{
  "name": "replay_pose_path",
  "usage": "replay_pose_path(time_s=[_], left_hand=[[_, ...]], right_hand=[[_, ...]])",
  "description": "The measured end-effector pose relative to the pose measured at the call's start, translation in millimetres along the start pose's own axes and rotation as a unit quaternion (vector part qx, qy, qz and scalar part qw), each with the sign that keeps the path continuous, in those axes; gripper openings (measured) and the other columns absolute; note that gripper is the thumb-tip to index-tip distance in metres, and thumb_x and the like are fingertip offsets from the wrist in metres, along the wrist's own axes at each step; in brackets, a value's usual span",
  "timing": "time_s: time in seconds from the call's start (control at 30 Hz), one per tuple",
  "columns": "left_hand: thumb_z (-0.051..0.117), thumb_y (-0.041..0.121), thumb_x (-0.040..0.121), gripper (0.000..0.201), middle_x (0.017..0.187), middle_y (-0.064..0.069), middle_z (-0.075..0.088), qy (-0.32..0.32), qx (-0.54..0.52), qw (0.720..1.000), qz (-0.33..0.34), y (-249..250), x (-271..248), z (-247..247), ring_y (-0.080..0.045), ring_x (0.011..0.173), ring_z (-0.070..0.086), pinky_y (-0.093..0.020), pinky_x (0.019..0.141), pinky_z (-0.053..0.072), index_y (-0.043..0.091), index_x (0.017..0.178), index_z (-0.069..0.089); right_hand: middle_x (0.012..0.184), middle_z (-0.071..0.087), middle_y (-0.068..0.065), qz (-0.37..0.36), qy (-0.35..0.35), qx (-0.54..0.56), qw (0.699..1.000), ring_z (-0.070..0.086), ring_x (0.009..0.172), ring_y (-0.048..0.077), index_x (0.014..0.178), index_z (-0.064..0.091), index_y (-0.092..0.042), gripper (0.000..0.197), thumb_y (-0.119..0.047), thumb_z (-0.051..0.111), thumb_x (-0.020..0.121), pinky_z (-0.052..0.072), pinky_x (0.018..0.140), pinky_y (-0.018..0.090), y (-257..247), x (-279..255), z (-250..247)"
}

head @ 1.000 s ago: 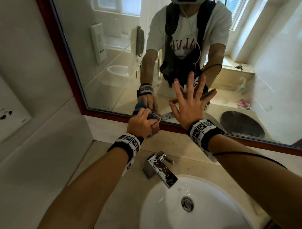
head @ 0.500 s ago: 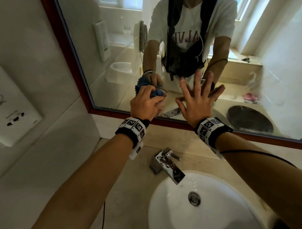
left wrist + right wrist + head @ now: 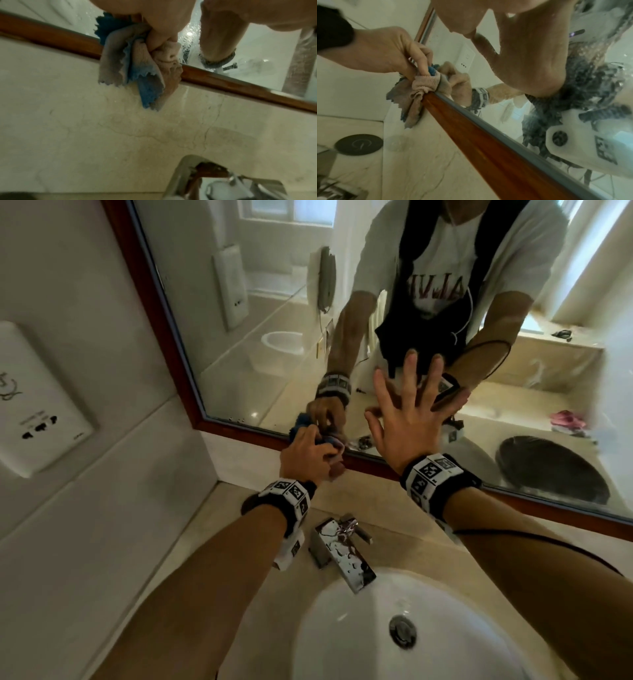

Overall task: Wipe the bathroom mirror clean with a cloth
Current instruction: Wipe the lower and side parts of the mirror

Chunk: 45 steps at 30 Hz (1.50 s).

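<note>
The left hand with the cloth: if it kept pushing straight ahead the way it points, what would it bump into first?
Most likely the mirror itself, low down by its wooden frame. The left hand grips the cloth right at that bottom edge, apparently already touching.

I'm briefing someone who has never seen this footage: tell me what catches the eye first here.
First, the right hand, fingers spread flat against the mirror above the sink, meeting its own reflection. Just left of it, the left hand grips a bunched blue and beige cloth at the mirror's lower edge, where it overlaps the red-brown wooden frame. The chrome tap sits below.
</note>
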<state>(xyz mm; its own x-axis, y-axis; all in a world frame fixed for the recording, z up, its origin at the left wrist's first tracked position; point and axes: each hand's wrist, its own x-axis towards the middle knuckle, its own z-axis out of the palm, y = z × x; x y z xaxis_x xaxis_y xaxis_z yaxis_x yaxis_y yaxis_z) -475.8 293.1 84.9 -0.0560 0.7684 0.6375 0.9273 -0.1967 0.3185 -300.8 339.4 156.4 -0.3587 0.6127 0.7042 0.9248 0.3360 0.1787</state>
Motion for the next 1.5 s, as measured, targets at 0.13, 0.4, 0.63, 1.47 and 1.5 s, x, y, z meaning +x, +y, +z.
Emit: replay_pose_path(time_s=[0.13,0.4,0.63,1.47,1.5], left_hand=[[0.074,0.033,0.070,0.016,0.079,-0.010,0.057,0.000,0.014,1.000,0.013,-2,8,-16,-0.029,0.073,0.060,-0.028,0.038,0.046,0.019,0.063,0.074],[0.053,0.041,0.077,0.031,0.083,-0.009,0.060,0.142,-0.010,0.989,0.025,-3,70,-78,-0.016,0.082,0.044,-0.025,0.047,0.041,0.019,0.066,0.072],[0.049,0.038,0.075,0.034,0.076,-0.007,0.058,0.106,-0.022,0.993,0.052,-17,70,-90,-0.019,0.078,0.047,-0.025,0.044,0.043,0.016,0.060,0.069],[0.049,0.030,0.080,0.031,0.074,-0.010,0.054,0.131,-0.043,0.988,0.062,-67,71,-94,-0.028,0.075,0.051,-0.030,0.057,0.042,0.013,0.067,0.072],[0.049,0.031,0.081,0.032,0.073,-0.011,0.054,0.149,-0.051,0.986,0.062,-66,77,-97,-0.026,0.076,0.048,-0.029,0.057,0.041,0.013,0.067,0.072]], right_hand=[[0.162,0.003,0.018,0.000,0.000,0.018,1.000,0.005,0.145,0.051,0.155,0.009,-0.032,0.070,-0.052,0.043,0.097,0.001,0.100,0.081,-1,-1,-5],[0.162,-0.001,0.021,0.046,-0.041,0.012,0.998,0.001,0.145,0.052,0.156,0.010,-0.027,0.083,-0.039,0.059,0.089,0.009,0.101,0.082,-20,1,-17],[0.162,-0.005,0.020,0.062,-0.076,-0.008,0.995,-0.007,0.145,0.049,0.154,0.011,-0.021,0.098,-0.017,0.067,0.074,0.007,0.104,0.080,-40,9,-29],[0.161,-0.003,0.017,0.080,-0.053,-0.034,0.995,0.003,0.145,0.049,0.156,0.004,-0.024,0.101,-0.056,0.065,0.082,0.008,0.102,0.081,-101,24,14],[0.161,-0.003,0.017,0.083,-0.054,-0.033,0.995,0.004,0.146,0.049,0.156,0.005,-0.024,0.099,-0.055,0.065,0.083,0.008,0.102,0.081,-102,23,15]])
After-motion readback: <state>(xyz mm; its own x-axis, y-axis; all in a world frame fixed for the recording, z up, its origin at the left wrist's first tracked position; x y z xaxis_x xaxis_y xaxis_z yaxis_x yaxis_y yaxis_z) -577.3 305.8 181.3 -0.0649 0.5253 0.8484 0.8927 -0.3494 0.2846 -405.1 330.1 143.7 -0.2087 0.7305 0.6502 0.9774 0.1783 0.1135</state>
